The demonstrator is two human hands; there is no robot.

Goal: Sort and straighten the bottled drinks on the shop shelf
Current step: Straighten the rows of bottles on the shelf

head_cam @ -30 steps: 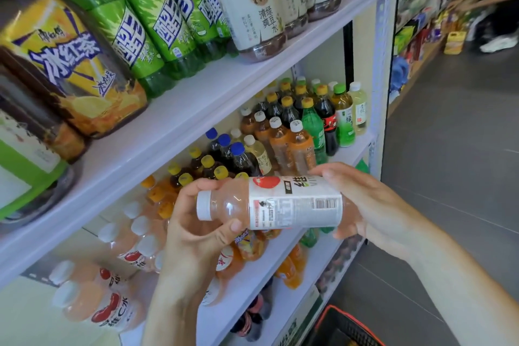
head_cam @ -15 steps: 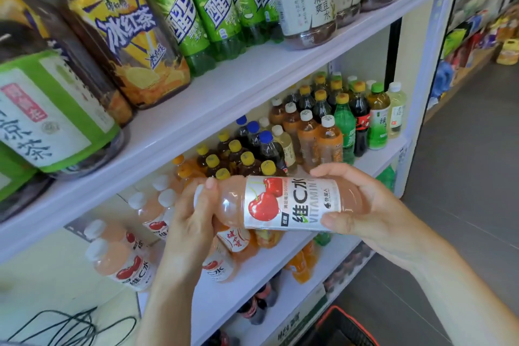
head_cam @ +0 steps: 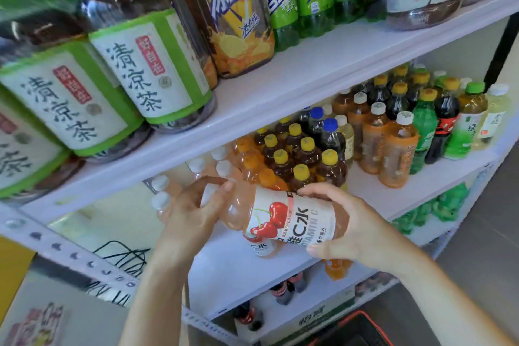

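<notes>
- The pink bottle (head_cam: 292, 219) reads "维C水" and "VITAMIN C".
- The green-edged bottles (head_cam: 148, 70) read "清凉茶".
- The yellow bottle (head_cam: 233, 8) reads "冰红茶".

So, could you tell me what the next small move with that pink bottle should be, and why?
Probably tip the pink bottle upright: left hand and right hand hold it sideways, cap toward the matching bottles standing on the shelf.

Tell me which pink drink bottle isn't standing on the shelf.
The cherry-label bottle, held sideways by the left hand and right hand; the other pink bottles stand on the shelf.
</notes>
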